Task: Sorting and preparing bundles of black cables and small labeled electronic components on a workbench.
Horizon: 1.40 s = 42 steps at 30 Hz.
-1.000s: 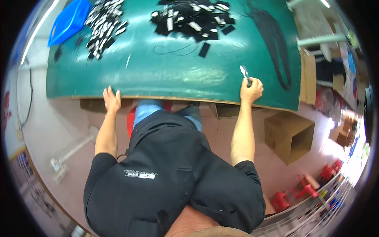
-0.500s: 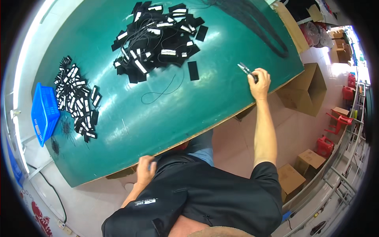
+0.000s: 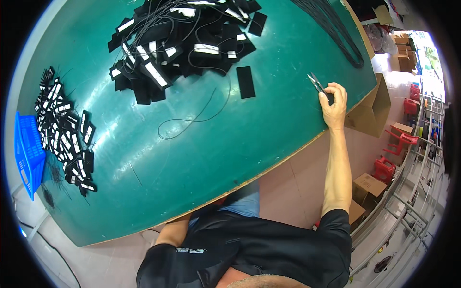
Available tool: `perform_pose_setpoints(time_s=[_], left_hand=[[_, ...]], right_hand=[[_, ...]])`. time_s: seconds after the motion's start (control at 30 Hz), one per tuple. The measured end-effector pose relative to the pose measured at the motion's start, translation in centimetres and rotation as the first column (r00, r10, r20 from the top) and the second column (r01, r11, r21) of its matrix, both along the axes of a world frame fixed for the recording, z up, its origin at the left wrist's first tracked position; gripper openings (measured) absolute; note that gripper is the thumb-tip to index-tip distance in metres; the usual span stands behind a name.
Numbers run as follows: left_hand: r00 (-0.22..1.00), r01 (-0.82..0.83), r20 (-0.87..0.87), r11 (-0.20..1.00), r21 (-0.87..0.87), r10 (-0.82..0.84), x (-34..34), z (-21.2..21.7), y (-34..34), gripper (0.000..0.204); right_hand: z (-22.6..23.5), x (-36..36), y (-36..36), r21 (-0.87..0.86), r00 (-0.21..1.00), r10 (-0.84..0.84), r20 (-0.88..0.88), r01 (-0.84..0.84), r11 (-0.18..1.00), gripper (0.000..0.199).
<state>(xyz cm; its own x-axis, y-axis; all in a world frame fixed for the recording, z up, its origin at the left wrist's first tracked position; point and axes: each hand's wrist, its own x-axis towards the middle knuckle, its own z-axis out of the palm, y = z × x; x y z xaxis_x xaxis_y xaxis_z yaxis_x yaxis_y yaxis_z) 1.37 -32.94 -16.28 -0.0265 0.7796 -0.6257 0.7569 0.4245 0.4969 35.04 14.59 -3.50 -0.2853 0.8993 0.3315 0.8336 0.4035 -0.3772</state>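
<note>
My right hand [image 3: 334, 103] is closed around a pair of small thread snips [image 3: 317, 82], with the blades pointing away to the far left over the table's right part. My left forearm [image 3: 174, 231] reaches below the near table edge, and the hand itself is hidden there. At the far middle lies a heap of black fabric pieces [image 3: 206, 60] with white labels and dark cords. A single black rectangular piece [image 3: 245, 82] rests apart on the heap's right, and a looped dark cord [image 3: 165, 137] trails out in front of it.
On the left, a smaller pile of black labelled pieces [image 3: 62, 129] lies beside a blue plastic basket [image 3: 30, 153]. A bundle of dark cords [image 3: 343, 41] lies at the far right of the green table [image 3: 201, 158]. An open cardboard box [image 3: 372, 108] stands past the right edge.
My left hand has dropped out of sight below the table edge. My right hand still holds the snips, and their blades look further apart. The view has shifted closer to the table.
</note>
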Motion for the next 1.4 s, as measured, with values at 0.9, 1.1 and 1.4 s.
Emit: perform_pose_setpoints(time_s=[0.9,1.1,1.4], left_hand=[[0.995,0.042,0.087,0.997,0.059,-0.047,-3.5,-9.2,5.2,0.056],[0.998,0.03,0.041,0.981,0.191,-0.038,-3.3,-10.0,4.4,0.058],[0.796,-0.23,0.598,0.96,0.158,0.093,-3.7,-7.0,-2.3,0.064]], right_hand=[[-1.2,0.6,-0.7,0.092,0.991,0.011,0.132,-0.024,0.995,0.018],[-1.0,-0.1,-1.0,0.348,0.996,-0.027,0.09,-0.006,0.937,0.017],[0.9,-20.5,-14.2,0.238,0.89,0.451,-0.075,-0.423,0.874,0.016]])
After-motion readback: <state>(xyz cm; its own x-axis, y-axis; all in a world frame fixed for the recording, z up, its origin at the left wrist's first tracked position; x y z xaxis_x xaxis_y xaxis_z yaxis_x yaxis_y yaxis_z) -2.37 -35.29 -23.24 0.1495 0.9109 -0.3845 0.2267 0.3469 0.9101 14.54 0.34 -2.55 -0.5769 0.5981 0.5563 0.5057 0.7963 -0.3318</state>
